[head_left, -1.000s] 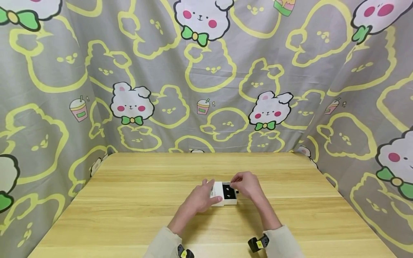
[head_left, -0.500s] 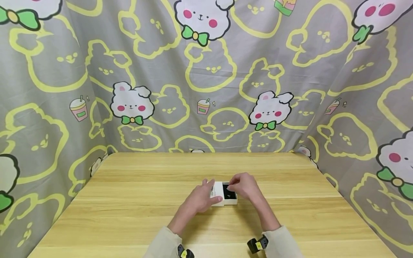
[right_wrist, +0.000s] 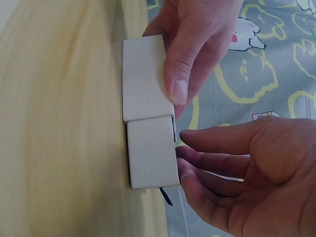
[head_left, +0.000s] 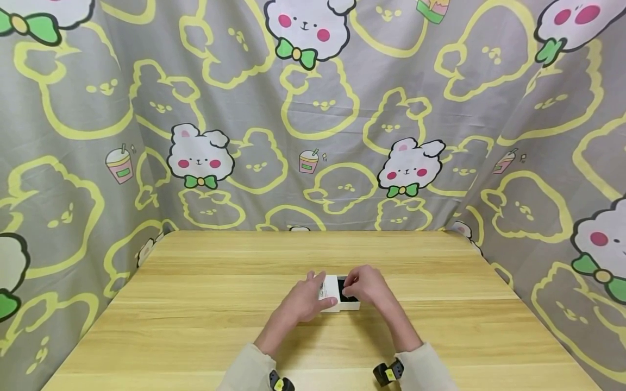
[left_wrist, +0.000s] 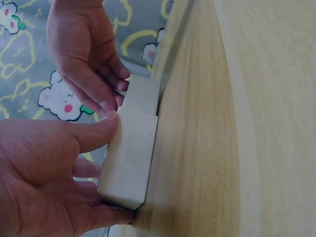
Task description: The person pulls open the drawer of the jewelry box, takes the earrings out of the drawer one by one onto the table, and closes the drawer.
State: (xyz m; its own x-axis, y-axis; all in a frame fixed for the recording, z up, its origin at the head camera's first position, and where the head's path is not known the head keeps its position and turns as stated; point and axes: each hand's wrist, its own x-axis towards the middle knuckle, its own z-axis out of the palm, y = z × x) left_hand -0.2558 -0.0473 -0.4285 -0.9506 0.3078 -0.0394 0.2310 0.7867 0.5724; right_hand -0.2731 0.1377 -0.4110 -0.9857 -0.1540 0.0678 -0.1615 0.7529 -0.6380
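My left grip (head_left: pixel 304 300) holds a white box sleeve (head_left: pixel 331 288), thumb laid over its near edge and fingers at its far side. Print shows on the top, beside that thumb. A white drawer (head_left: pixel 349 306) juts part-way out of the sleeve toward my right grip (head_left: pixel 368 284), which is just over it, fingers and thumb bent down with the tips above the black lining (head_left: pixel 351 298). I cannot tell whether they pinch anything; my own hand hides much of the drawer's inside. A dark pull tab (right_wrist: pixel 166 196) sticks out of the drawer's end, near my right fingers. Sleeve and drawer rest on the wood-grain tabletop (head_left: pixel 235 315) beneath both grips. Ahead of them, beyond the tabletop, hangs a grey curtain (head_left: pixel 274 119) printed with white rabbits and yellow outlines.
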